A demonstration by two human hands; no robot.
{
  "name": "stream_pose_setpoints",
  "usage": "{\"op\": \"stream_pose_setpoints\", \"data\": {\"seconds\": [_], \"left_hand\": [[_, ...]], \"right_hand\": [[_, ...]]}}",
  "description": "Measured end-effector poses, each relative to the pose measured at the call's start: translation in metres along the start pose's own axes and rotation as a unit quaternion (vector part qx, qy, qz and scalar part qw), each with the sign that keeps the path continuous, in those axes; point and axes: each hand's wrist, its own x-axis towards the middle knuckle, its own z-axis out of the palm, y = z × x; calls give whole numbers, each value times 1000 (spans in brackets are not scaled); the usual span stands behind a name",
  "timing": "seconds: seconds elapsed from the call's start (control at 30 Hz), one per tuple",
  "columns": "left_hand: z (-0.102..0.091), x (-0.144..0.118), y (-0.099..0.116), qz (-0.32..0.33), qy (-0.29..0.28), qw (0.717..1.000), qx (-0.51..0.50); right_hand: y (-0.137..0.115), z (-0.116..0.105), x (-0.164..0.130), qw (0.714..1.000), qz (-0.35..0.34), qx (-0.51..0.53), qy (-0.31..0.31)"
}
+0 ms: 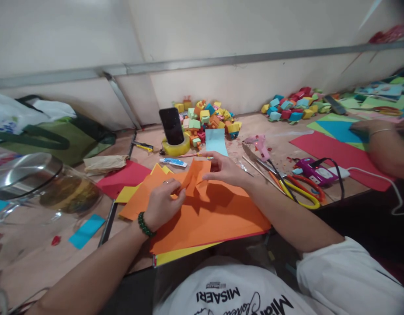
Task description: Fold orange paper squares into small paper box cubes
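Your left hand [162, 203], with a green bead bracelet [145, 225] on its wrist, comes in from the lower left and rests knuckles up, its fingertips pinching a fold of the small orange paper piece [197, 177]. Your right hand [223, 169] reaches across from the right with the forearm stretched out and the fingers curled, pinching the top edge of the same piece. The piece is partly creased and lifted just above a stack of large orange paper sheets [215, 218], which lies on the wooden desk [34, 258] right in front of you, over yellow and red sheets.

Beyond your hands a black phone [171, 126] stands upright in a yellow roll of tape [176, 148], with a heap of small folded paper cubes in many colours [207, 118] behind it. A pink glue gun [259, 144] and orange-and-yellow-handled scissors [302, 190] lie to the right. At the far right another person's forearm [382, 140] rests on coloured sheets. A green bag [54, 135] sits at the left, near a shiny steel lid [23, 173]. A pale wall with a grey metal rail [221, 61] runs behind the desk.
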Motion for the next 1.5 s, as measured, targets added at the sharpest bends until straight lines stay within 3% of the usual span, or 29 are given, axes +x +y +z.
{"op": "stream_pose_setpoints", "data": {"seconds": [0.13, 0.23, 0.37, 0.5, 0.93, 1.13, 1.3, 1.5], "left_hand": [[1, 5, -1, -93, -40, 980, -171], [-1, 6, 4, -117, -76, 950, -281], [-1, 4, 8, -172, -133, 895, -391], [0, 4, 6, -233, -102, 849, -464], [4, 5, 5, -210, -53, 851, -479], [5, 5, 3, -254, -82, 839, -473], [5, 6, 3, -296, -58, 809, -505], [6, 5, 1, -272, -101, 801, -524]], "right_hand": [[-8, 10, -4, 991, -10, -106, 85], [-14, 21, -8, 987, -33, -133, 85], [-12, 27, -10, 997, -37, -51, 43], [-8, 24, -7, 995, 2, 99, 0], [-9, 42, -6, 990, 29, 138, 10], [-1, 44, -4, 994, 3, 23, 111], [1, 42, -4, 993, 22, 107, 44], [3, 43, -4, 996, 22, 65, 63]]}}
